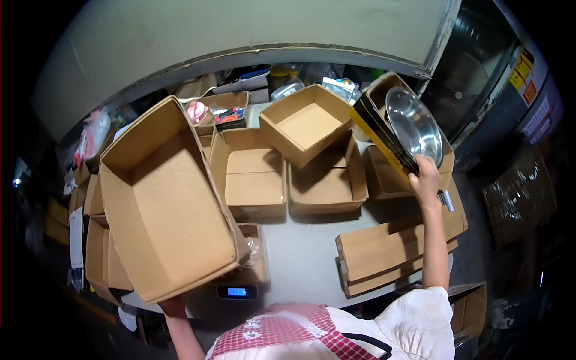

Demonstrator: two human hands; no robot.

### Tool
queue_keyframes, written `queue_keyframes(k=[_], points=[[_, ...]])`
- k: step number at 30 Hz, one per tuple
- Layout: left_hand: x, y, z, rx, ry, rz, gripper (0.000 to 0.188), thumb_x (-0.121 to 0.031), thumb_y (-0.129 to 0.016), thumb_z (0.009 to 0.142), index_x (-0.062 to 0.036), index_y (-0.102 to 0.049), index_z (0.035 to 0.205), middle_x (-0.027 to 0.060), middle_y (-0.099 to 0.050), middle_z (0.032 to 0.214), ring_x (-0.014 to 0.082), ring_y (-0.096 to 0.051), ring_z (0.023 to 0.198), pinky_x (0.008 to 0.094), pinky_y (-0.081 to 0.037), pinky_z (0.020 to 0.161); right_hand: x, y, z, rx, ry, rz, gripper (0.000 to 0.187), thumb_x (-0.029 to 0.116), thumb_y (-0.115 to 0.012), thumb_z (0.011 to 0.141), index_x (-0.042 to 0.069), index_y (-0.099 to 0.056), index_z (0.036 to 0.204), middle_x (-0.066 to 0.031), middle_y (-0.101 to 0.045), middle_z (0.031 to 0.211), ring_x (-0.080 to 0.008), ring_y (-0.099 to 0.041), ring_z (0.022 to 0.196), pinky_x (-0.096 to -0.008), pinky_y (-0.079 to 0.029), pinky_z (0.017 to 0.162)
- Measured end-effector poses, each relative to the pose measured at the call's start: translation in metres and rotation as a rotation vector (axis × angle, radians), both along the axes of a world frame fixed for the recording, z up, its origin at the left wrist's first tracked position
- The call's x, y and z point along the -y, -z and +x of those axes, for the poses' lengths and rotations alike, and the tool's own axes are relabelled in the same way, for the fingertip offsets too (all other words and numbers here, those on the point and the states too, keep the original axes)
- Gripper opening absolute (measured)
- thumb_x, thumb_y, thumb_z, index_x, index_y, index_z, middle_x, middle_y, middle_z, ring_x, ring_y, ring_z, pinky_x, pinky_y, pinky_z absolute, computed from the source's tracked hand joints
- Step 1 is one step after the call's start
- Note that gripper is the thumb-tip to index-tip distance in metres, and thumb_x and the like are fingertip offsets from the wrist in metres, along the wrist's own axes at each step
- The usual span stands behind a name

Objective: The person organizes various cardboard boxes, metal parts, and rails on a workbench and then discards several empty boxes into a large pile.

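A large, empty cardboard box (180, 216) is tilted at the left, raised over smaller boxes. My left hand (173, 306) is at its lower near edge and appears to hold it, the fingers hidden beneath. At the right, my right hand (425, 180) is closed on the near rim of a shiny metal bowl (414, 123). A black and yellow strip-like carton (384, 141) runs along the bowl's left side and reaches my fingers; whether I grip it too, I cannot tell. Behind the bowl stands a cardboard box (379, 93), partly covered.
Open cardboard boxes (255, 198) stand mid-table (306, 246), one box (306, 123) resting across others. A digital scale (237, 292) with a lit display sits at the front edge. Long folded cardboard (384, 252) lies front right. Several small goods crowd the back beneath a pale panel (240, 30).
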State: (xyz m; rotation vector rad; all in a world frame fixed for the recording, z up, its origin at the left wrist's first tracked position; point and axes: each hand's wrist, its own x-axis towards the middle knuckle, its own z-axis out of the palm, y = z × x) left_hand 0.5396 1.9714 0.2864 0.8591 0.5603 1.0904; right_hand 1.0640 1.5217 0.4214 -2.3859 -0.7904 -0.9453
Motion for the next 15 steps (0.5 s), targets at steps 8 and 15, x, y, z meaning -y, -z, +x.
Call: queue_keyframes(k=[8,15], points=[[0.005,-0.037,-0.010,0.090,-0.392,-0.367,0.070,-0.061,-0.047,0.094,-0.0123,-0.045,0.144,0.0077,-0.052,0.142,0.0286,-0.049,0.130,0.0455,-0.041,0.109,-0.064,-0.070,-0.058,-0.405,-0.611,0.388,0.015,0.010,-0.068,0.077,-0.002,-0.068,0.086,-0.0071,-0.063,0.081,-0.0140,-0.060,0.075,-0.0273,-0.046,0.067],[0.004,-0.036,-0.060,0.087,-0.515,-0.299,0.077,-0.068,-0.044,0.091,-0.0125,-0.045,0.144,0.0096,-0.050,0.144,0.0306,-0.047,0.131,0.0480,-0.040,0.109,-0.103,-0.122,-0.088,-0.277,-0.850,0.764,0.004,0.002,-0.065,0.087,-0.002,-0.065,0.087,0.0006,-0.058,0.080,-0.0056,-0.049,0.070,-0.0196,-0.037,0.062]])
